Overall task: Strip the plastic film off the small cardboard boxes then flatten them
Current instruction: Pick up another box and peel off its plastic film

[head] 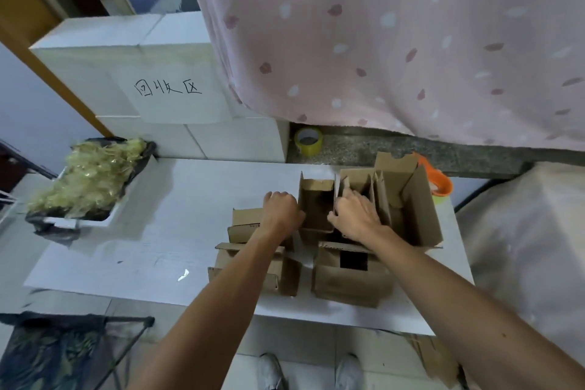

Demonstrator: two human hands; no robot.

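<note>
Frame center: left hand [281,209] curled gripping the box [316,204] left wall, right hand [357,215] pinching its right wall, on desk [164,218].

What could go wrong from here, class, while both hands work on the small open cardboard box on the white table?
Both forearms cross low brown cardboard boxes near the front edge of the white table; a tug by the left hand or right hand on the small open cardboard box could sweep one off.

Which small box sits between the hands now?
The upright box, open-topped, flanked by the left hand and right hand; the other small boxes lie nearer the person.
</note>
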